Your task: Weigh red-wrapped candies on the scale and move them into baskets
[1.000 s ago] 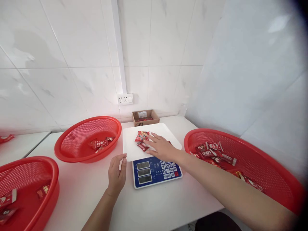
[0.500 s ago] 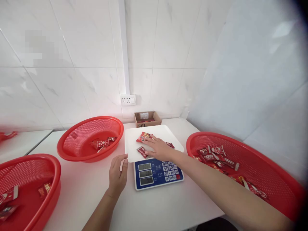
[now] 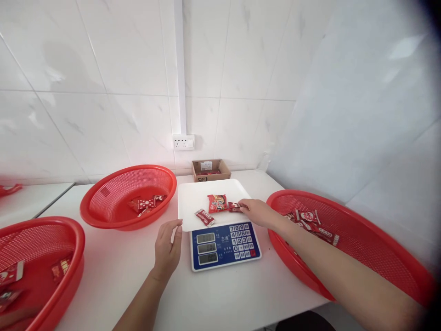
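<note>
A blue electronic scale (image 3: 223, 243) with a white weighing tray (image 3: 193, 197) stands on the white table. Three red snack packets lie on the tray: a larger one (image 3: 217, 202), a small one (image 3: 204, 217) toward the front, and another small one (image 3: 234, 207) at the right. My right hand (image 3: 259, 212) is at the tray's right edge, its fingers pinched on that right-hand small packet. My left hand (image 3: 167, 250) rests on the table just left of the scale, fingers loosely apart, holding nothing.
A red mesh basket (image 3: 358, 239) with several red packets sits at the right, under my right forearm. Another red basket (image 3: 127, 195) with a few packets is left of the scale, a third (image 3: 34, 266) at the near left. A small cardboard box (image 3: 211, 169) stands by the wall.
My right hand has drawn back from the middle of the tray to its right edge and closed on a small packet. The larger packet now lies uncovered and shifted right. The left hand stays put.
</note>
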`<state>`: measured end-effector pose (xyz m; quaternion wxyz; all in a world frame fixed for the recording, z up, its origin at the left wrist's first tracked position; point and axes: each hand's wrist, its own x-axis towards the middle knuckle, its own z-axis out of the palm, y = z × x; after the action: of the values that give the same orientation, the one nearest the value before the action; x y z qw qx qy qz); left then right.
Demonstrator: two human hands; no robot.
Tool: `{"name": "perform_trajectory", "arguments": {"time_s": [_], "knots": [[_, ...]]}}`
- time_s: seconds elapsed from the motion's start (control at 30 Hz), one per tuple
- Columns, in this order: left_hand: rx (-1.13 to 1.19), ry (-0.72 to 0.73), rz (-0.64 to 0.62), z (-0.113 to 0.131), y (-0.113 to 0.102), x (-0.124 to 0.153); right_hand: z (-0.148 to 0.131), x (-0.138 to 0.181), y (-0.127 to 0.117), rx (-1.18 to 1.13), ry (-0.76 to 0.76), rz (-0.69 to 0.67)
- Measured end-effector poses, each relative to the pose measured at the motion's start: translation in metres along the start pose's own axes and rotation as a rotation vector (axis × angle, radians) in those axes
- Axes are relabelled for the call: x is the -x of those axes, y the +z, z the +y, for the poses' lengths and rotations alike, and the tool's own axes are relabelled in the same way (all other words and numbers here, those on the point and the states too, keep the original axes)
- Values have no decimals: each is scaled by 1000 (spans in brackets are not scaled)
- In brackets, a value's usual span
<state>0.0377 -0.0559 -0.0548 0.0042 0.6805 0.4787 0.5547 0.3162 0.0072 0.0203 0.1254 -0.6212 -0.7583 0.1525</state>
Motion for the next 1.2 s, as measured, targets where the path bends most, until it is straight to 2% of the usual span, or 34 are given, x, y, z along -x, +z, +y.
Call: {"name": "perform_trajectory", "arguments": {"time_s": [0.1,0.2,0.33,0.4,0.53,0.67,0.7,0.73,0.77,0.9,0.97,1.07,1.2], "knots": [[-7,3,2,-2,1,0,-2,10,-4,-55,-41,-44],[-28,-2,12,-6,0,-1,3,24,-18,-142,-31,5],[-69,-22,31,-7,0,-3,45,45,-47,-186,92,126],[-78,-30,23,-7,0,-4,75,60,-59,-158,175,117],[-84,-33,7,-4,2,-4,110,99,-63,-169,241,-95],[-119,-56,11,-3,1,-4,113,132,-43,-285,249,-520],[-128,-62,12,-3,1,-4,113,135,-37,-288,254,-589],[-135,-67,12,-4,0,-4,113,137,-33,-264,255,-604],[-139,-70,12,-4,0,-4,115,137,-30,-220,252,-560],[-146,-84,28,-6,-1,-5,132,122,-37,-52,263,-218],[-153,-95,25,-6,0,-5,141,113,-43,-12,289,-130],[-167,-109,10,-7,0,-6,152,104,-42,30,308,-119],[-172,-119,4,-5,-1,-6,159,99,-20,66,307,-199]]}}
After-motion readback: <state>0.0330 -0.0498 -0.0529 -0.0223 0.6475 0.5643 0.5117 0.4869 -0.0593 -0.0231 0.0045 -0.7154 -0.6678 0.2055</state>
